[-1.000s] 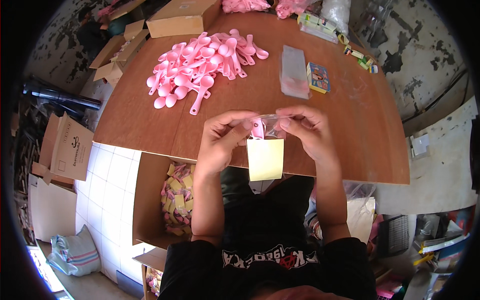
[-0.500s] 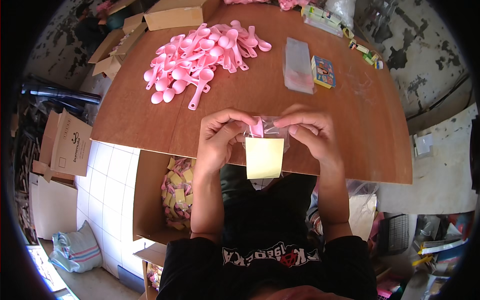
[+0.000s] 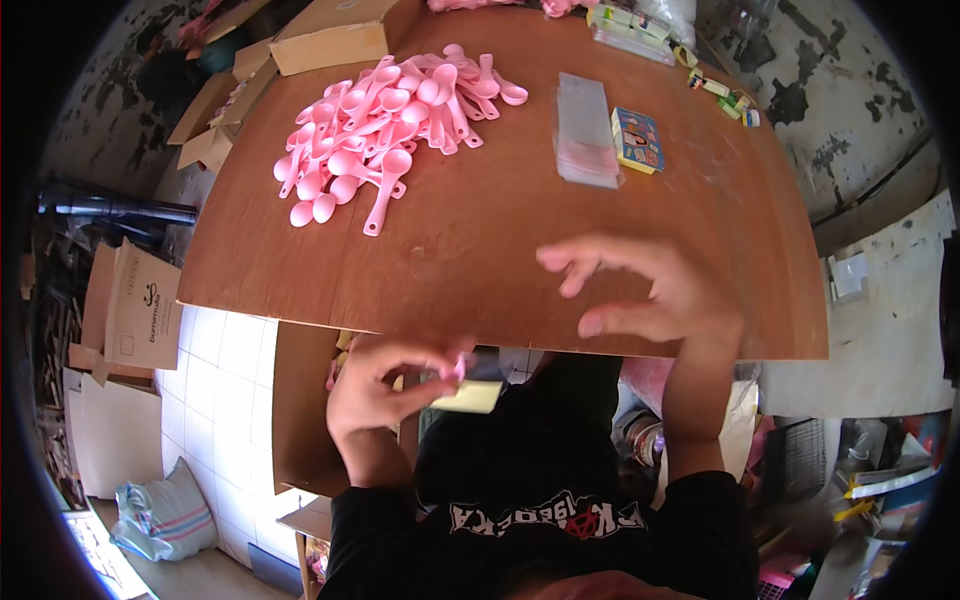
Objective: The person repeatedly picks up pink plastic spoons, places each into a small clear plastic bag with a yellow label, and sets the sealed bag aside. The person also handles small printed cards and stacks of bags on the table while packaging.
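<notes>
**Yellow card pinched in the left hand, right hand free**

The left hand's fingers are closed on the yellow card and a pink plastic piece at its upper edge; motion blur hides exactly how the two are joined. The card sits just beyond those fingertips, to their right, past the near edge of the brown wooden surface and above the person's lap. Its longer side seems to run left to right, with a slight tilt.

An open cardboard carton lies behind and to the left of the left hand, so that hand is the nearer to both card and carton. How high it hovers over the carton cannot be told.

The right hand's fingers are spread with nothing between them, up and to the right of the card, well apart from it. Beyond them lie clear plastic bags and a heap of pink spoons.
</notes>
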`<state>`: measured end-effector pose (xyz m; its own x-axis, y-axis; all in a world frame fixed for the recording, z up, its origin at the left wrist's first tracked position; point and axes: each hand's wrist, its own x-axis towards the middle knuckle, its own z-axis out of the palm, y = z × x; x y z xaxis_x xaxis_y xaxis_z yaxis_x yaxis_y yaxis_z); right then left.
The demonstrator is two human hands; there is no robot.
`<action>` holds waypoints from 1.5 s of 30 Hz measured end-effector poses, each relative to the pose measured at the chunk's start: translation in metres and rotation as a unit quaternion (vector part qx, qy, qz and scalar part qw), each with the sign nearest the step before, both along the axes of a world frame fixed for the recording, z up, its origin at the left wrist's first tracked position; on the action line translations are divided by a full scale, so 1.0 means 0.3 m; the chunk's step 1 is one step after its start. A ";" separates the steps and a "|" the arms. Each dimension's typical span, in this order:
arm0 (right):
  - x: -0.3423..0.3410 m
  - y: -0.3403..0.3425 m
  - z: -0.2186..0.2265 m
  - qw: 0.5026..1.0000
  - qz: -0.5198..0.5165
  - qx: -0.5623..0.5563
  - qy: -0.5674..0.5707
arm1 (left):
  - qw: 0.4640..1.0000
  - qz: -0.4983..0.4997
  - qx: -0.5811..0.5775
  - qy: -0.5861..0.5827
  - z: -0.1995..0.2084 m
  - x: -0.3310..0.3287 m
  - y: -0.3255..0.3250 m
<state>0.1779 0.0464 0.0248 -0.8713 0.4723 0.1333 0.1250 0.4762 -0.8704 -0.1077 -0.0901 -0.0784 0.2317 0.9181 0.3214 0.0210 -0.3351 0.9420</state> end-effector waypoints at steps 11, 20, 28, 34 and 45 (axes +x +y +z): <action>0.019 0.570 -0.132 0.926 -0.229 0.244 -0.175 | 0.816 0.160 -0.219 0.510 -0.319 -0.162 -0.231; 0.057 0.580 -0.222 0.906 -0.241 0.329 -0.114 | 0.960 -0.198 -0.009 0.195 -0.022 0.106 -0.044; 0.011 0.308 -0.133 0.836 -0.227 0.495 -0.067 | 0.971 0.065 0.058 0.224 0.166 0.253 0.154; -0.007 0.372 -0.178 0.826 -0.317 0.456 -0.093 | 0.870 0.171 0.174 0.428 0.133 0.321 0.307; 0.009 0.507 -0.279 0.838 -0.404 0.365 -0.027 | 0.783 0.079 0.155 0.597 0.093 0.354 0.610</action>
